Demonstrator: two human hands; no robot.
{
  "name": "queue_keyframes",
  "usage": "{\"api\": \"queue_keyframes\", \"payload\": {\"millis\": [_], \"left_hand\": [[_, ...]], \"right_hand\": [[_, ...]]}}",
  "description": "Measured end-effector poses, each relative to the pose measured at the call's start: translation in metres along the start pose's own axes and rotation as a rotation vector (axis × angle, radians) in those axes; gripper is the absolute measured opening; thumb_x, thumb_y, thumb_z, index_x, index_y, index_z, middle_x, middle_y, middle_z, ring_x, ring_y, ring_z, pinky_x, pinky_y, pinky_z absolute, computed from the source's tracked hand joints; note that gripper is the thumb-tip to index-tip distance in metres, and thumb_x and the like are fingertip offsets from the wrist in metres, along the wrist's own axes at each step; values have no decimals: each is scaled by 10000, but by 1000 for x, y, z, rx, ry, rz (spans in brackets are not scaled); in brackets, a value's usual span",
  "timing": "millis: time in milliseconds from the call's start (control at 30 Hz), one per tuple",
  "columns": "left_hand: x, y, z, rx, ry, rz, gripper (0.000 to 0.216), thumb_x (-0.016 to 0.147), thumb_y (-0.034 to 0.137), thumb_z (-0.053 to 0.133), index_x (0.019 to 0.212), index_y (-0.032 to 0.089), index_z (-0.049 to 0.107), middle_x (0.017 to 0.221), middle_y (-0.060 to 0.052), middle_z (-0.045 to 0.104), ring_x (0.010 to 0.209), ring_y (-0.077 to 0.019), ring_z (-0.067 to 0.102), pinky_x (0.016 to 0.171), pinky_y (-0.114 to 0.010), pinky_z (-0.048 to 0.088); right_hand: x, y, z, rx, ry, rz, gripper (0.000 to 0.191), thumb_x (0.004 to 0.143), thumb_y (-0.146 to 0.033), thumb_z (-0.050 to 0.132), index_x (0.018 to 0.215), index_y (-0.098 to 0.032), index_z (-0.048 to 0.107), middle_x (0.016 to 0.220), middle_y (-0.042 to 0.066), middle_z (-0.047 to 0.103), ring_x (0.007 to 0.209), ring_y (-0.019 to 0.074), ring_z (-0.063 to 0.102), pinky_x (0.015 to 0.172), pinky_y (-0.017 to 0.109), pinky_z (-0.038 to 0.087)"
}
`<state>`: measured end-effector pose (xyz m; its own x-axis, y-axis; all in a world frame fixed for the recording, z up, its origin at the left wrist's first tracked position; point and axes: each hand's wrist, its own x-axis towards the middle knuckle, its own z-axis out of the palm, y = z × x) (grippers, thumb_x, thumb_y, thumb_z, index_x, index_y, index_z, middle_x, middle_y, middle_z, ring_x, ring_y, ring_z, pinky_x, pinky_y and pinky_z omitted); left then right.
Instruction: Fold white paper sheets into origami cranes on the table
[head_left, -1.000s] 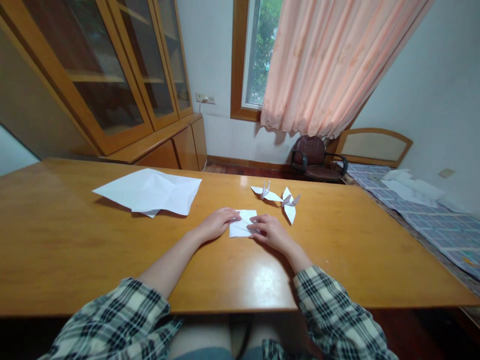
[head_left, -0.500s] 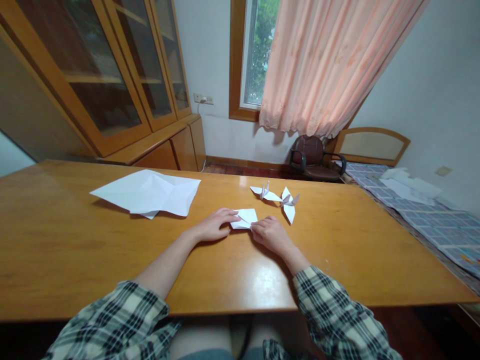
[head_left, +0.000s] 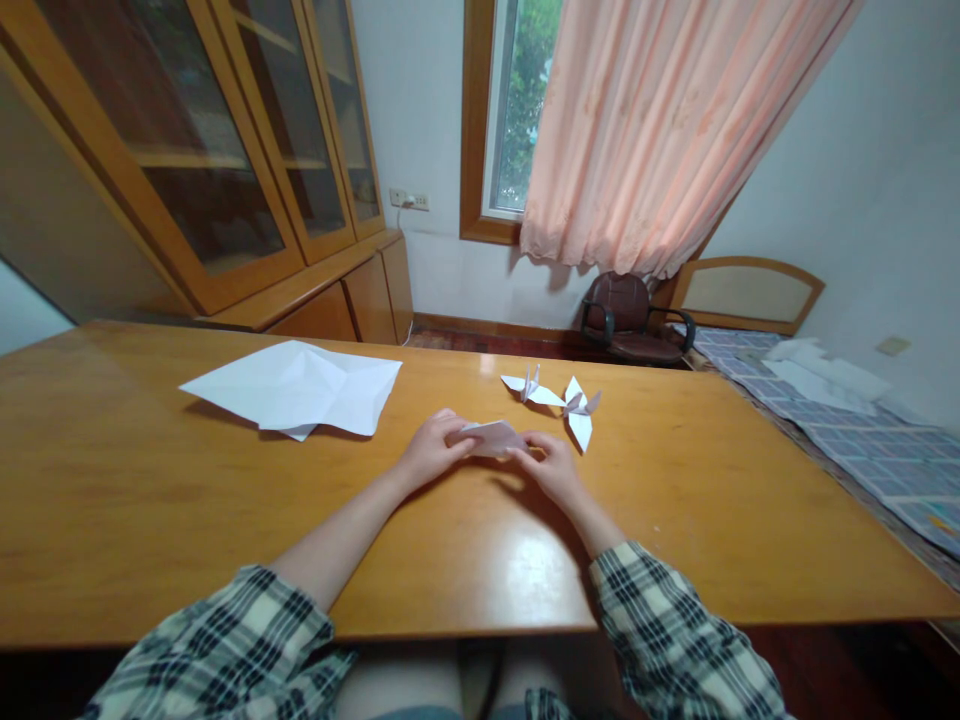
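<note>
Between my two hands a folded piece of white paper (head_left: pixel 493 438) is held tilted up, just over the wooden table (head_left: pixel 300 540). My left hand (head_left: pixel 437 445) pinches its left end, thumb on the near side. At the right end my right hand (head_left: pixel 553 466) grips it between thumb and fingers. Some of the fingertips are hidden behind the paper. Beyond my right hand lie two folded paper cranes, one (head_left: pixel 531 388) with its wings spread and another (head_left: pixel 578 411) touching or almost touching it.
Creased white sheets (head_left: pixel 300 385) lie on the table at the left. A glass-fronted cabinet (head_left: pixel 292 240) stands past the left far edge. Behind the table are a brown armchair (head_left: pixel 630 315) and a pink curtain (head_left: pixel 660 130); a bed (head_left: pixel 840 420) is at the right.
The folded paper lay flat on the table and is now lifted and tilted. My right hand has shifted from its near corner to its right end; both hands now pinch it.
</note>
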<state>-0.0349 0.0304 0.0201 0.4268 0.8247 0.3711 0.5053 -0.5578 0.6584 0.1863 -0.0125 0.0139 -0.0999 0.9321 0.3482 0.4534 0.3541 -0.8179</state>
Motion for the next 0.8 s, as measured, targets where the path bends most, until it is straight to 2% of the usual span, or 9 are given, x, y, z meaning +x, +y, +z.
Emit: {"api": "queue_keyframes", "payload": {"millis": [133,200,300,400,500,600,700,800], "left_hand": [[0,3,5,-264,64,-159,325,772,467,624,837,151,657,829,-34,624,766,-167,569,704,-280,455],[-1,5,7,-465,68,-248,388,740,478,657,939,146,623,900,-45,649,822,-179,596,732,-285,477],[-1,7,12,-789,13,-356,583,697,479,703,1147,152,528,1071,-89,653,929,-214,620,778,-313,506],[-1,8,20,-970,-80,-443,636,682,478,722,1178,136,518,1127,-129,649,959,-240,634,806,-348,514],[-1,6,25,-976,-91,-500,605,665,489,733,1100,95,586,1038,-141,689,924,-259,653,816,-372,511],[-1,3,24,-911,-77,-504,588,647,484,746,1060,83,623,987,-137,707,900,-268,660,791,-371,511],[-2,-1,18,-854,-169,-506,563,657,477,740,1049,87,637,967,-126,711,843,-256,668,719,-337,510],[-4,-3,15,-796,-283,-468,502,700,454,712,1041,94,637,972,-119,705,810,-232,663,679,-303,497]], "right_hand": [[1,0,7,116,54,144,260,750,-410,633,714,-156,674,646,24,645,606,154,559,585,256,418],[2,-1,8,204,69,199,282,727,-432,648,697,-151,662,629,20,630,586,146,543,558,247,406],[2,-2,9,332,104,249,298,707,-454,660,713,-156,658,649,22,641,593,145,548,558,247,417],[2,1,12,378,125,277,301,698,-457,669,719,-157,656,660,26,650,595,144,553,560,247,425],[1,5,17,389,78,307,324,677,-472,686,714,-152,650,652,32,651,581,144,558,544,247,429],[-1,5,20,454,-31,340,362,627,-477,725,753,-146,656,679,34,668,586,146,577,539,246,441],[-1,2,17,460,-131,348,375,665,-497,694,762,-136,664,655,26,654,555,130,557,498,228,421],[1,3,12,395,-107,346,385,732,-517,623,718,-134,652,573,6,591,489,103,493,445,210,372]]}}
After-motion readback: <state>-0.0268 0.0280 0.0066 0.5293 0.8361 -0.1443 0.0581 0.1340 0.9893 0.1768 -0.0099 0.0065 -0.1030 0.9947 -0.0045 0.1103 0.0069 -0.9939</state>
